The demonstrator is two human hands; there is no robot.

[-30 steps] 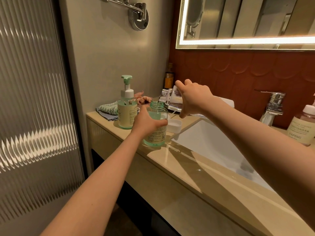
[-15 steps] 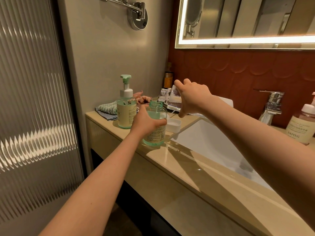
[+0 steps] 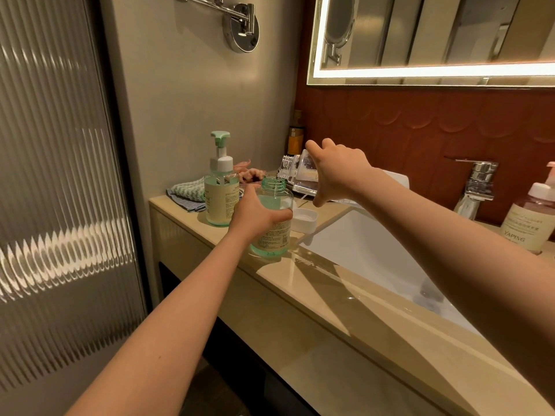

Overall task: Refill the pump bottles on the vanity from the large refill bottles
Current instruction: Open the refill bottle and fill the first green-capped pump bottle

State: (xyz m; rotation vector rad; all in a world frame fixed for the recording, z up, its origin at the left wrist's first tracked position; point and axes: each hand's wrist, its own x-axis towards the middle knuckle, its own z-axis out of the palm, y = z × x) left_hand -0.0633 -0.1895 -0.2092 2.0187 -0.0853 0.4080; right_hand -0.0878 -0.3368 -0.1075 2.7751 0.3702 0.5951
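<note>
A green-tinted bottle (image 3: 274,235) with its pump removed and its neck uncapped stands on the vanity top (image 3: 336,295), partly filled with pale liquid. My left hand (image 3: 255,216) grips its body. Just above and right of its mouth, my right hand (image 3: 336,172) holds a clear ribbed refill container (image 3: 295,172), tilted toward the bottle's mouth. No stream of liquid can be made out. A second green bottle (image 3: 220,202) with its pump on stands to the left. A pink pump bottle (image 3: 531,220) labelled YAPING stands at the far right.
A white cap or dish (image 3: 304,219) lies behind the uncapped bottle at the corner of the white sink basin (image 3: 360,250). A chrome faucet (image 3: 477,184) stands behind the basin. A folded cloth (image 3: 186,192) and an amber bottle (image 3: 295,139) sit by the wall.
Almost nothing differs. Both hands keep their grips and positions; only the view has shifted slightly.
</note>
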